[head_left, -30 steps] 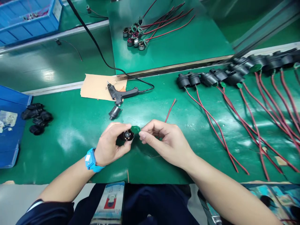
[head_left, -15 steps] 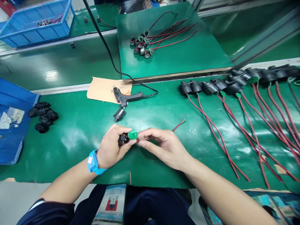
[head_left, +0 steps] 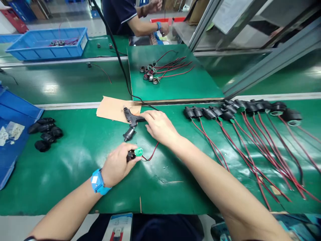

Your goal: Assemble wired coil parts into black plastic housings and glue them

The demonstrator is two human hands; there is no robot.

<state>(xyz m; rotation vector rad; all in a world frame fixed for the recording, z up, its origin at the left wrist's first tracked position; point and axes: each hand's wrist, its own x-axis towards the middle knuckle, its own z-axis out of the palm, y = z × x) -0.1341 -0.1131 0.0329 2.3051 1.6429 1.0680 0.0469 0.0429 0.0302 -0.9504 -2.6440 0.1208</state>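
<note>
My left hand [head_left: 117, 164] pinches a small black round housing [head_left: 130, 155] between thumb and fingers. A round green circuit board [head_left: 138, 152] sits at its open side, and a red and black wire pair [head_left: 152, 154] trails from it to the right. My right hand [head_left: 160, 126] reaches forward, its fingers and thumb closed about the handle of a black glue gun [head_left: 132, 117]. The gun lies with its nozzle over a piece of tan cardboard [head_left: 111, 108]. Just below the gun, a black housing [head_left: 129, 134] lies on the green table.
Several black housings with red wires [head_left: 227, 113] line the right side. More black housings [head_left: 47, 134] are piled beside a blue bin [head_left: 15, 134] at left. Small wired motors [head_left: 151, 73] lie on a raised green board. A black cable [head_left: 117, 50] hangs down; a co-worker [head_left: 120, 20] stands beyond.
My right hand has let go of the wires by the circuit board and moved up to the glue gun's handle. My left hand still holds the housing. The view has tilted upward.
</note>
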